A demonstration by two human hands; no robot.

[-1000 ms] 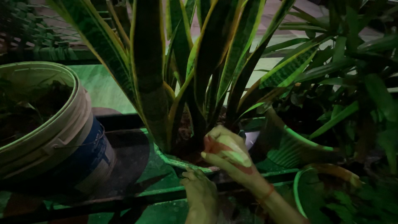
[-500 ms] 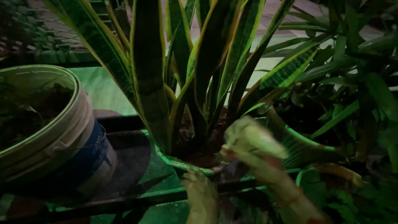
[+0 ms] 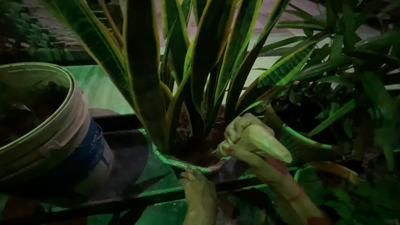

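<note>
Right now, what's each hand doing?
Left hand: grip on the pot rim.
Right hand: fisted beside the snake plant; contents cannot be told.

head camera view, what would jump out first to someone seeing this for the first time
The tall snake plant fills the middle, its dark, yellow-edged leaves rising from a pot lit green. At its base the right hand is closed in a fist by the soil, while the left hand rests just below the pot's rim. A big pale bucket with soil in it stands at the left.
</note>
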